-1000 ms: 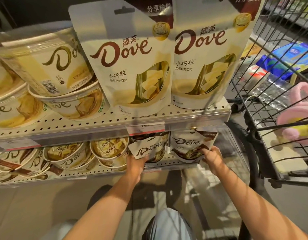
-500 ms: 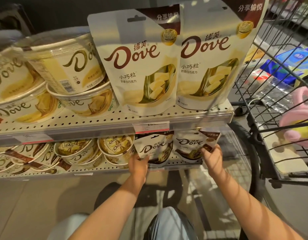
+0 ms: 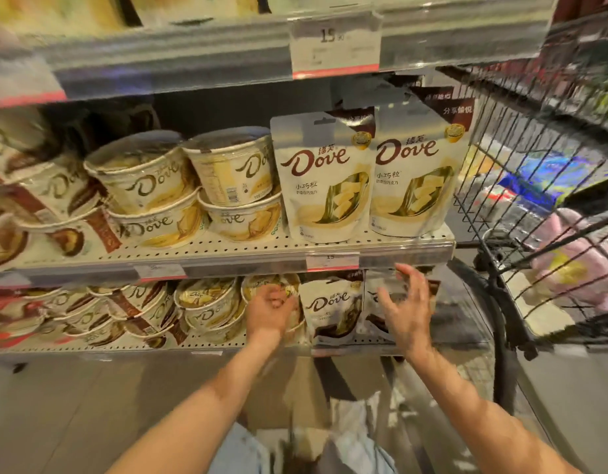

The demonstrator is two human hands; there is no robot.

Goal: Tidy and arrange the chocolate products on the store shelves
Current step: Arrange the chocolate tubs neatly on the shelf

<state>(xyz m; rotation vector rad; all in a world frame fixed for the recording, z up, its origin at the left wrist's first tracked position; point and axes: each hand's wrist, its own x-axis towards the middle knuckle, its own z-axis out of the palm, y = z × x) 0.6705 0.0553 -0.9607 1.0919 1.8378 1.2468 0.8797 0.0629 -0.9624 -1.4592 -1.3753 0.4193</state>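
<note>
Two dark-bottomed Dove pouches stand at the right end of the lower shelf (image 3: 227, 345). The left pouch (image 3: 331, 309) is in plain view. The right pouch (image 3: 372, 299) is mostly hidden behind my right hand (image 3: 407, 302), which hovers in front of it with fingers spread and holds nothing. My left hand (image 3: 270, 311) is loosely curled and holds nothing, in front of a Dove tub (image 3: 206, 302) just left of the pouches. On the middle shelf two white Dove pouches (image 3: 325, 186) (image 3: 414, 179) stand upright beside stacked cream tubs (image 3: 148, 186).
A black wire shopping cart (image 3: 535, 200) stands close on the right, with a pink item and blue packs inside. Price tags (image 3: 331, 261) hang on the shelf rails. Brown-banded tubs (image 3: 56, 200) fill the left. An upper shelf rail (image 3: 193, 53) overhangs. The floor is grey.
Both hands have let go of the lower pouches and drawn back a little, fingers now loose. The view has pulled back, so that the upper shelf rail shows.
</note>
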